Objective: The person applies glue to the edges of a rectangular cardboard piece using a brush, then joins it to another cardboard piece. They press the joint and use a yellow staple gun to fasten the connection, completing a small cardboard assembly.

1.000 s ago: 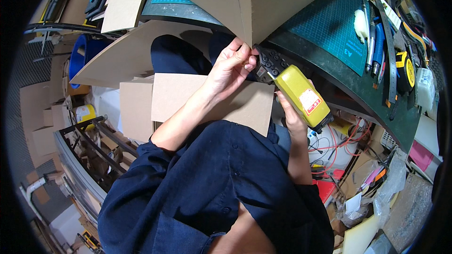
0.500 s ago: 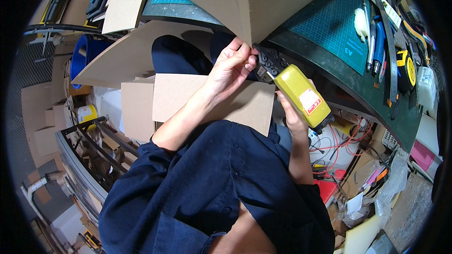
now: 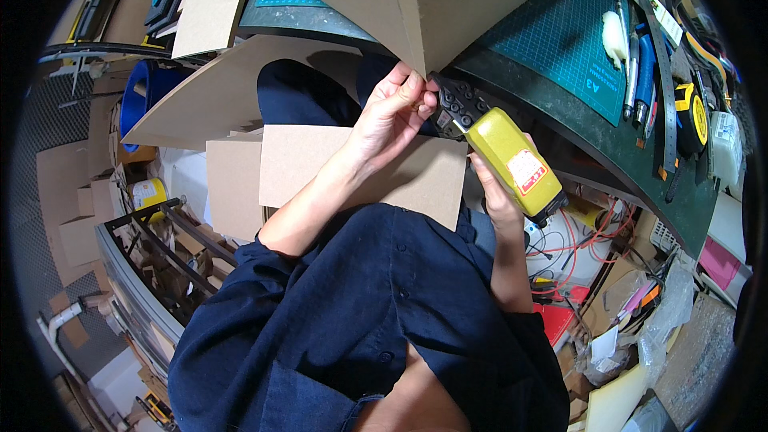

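— At the desk's near edge, left hand point(image 3: 392, 112) pinches the cardboard box point(image 3: 424, 0) corner; right hand point(image 3: 500, 192) grips the yellow glue gun point(image 3: 504, 156)
— Hot nozzle sits beside those fingers; a slip probably burns them

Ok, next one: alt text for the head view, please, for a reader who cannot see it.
Seen from above, a person's right hand holds a yellow glue gun with its black nozzle at the lower corner of a cardboard box, while the left hand pinches that corner. A flat cardboard sheet lies on their lap, beside a green cutting mat with tools.
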